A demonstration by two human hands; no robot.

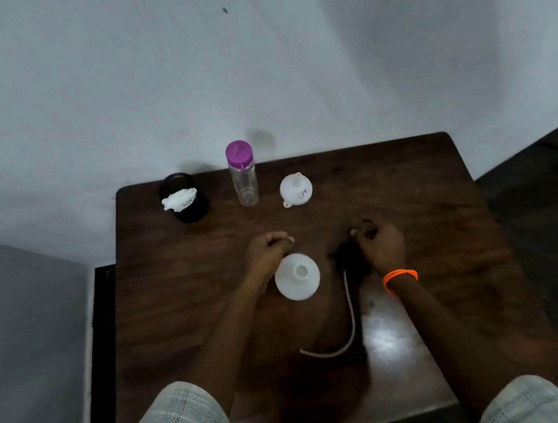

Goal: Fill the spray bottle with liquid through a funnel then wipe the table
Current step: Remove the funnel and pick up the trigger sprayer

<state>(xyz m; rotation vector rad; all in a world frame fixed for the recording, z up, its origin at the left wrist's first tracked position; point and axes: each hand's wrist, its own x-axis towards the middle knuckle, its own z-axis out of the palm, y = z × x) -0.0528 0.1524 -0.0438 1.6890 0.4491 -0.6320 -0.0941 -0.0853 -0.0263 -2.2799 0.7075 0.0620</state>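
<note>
A white spray bottle [297, 281] stands upright in the middle of the table with its neck uncapped. Its black spray head [348, 260] lies just to the right, and the white dip tube [349, 310] curls toward me. My right hand [381, 246] rests on the spray head with fingers curled around its far end. My left hand [267, 251] sits just behind and left of the bottle, fingers curled, holding nothing. A white funnel [296, 189] lies spout-up at the back. A clear bottle with a purple cap [243, 178] stands to its left.
A black cup [190, 209] holding a white cloth [180, 199] stands at the back left of the dark wooden table [426, 216]. The table's far edge meets a pale wall. Dark floor drops away on the right and left sides.
</note>
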